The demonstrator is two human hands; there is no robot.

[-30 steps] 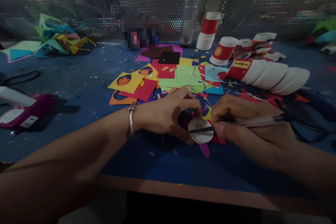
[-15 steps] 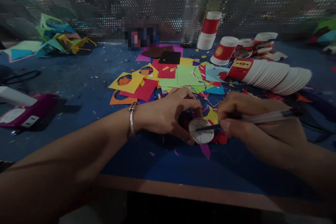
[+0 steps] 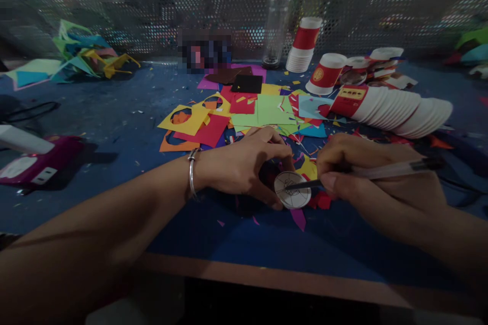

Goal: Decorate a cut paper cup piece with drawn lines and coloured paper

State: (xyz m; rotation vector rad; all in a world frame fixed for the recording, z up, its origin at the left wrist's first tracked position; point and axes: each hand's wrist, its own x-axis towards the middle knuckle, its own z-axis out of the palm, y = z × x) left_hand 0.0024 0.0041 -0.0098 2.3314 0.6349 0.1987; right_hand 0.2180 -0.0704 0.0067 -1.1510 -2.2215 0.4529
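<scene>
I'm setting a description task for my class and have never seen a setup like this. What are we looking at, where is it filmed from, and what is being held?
There is no machine here: these are a person's bare hands. The camera sits on that person's head, looking forward and down, so the forearms reach in from the bottom corners.

The left hand holds a white round piece marked with dark lines; its full shape is hidden. The right hand holds a pen, its dark tip over those lines.

On the blue tabletop lie yellow paper sheets with round holes, light green paper, a toppled stack of paper cups and many scraps. A clear bottle stands behind.
</scene>
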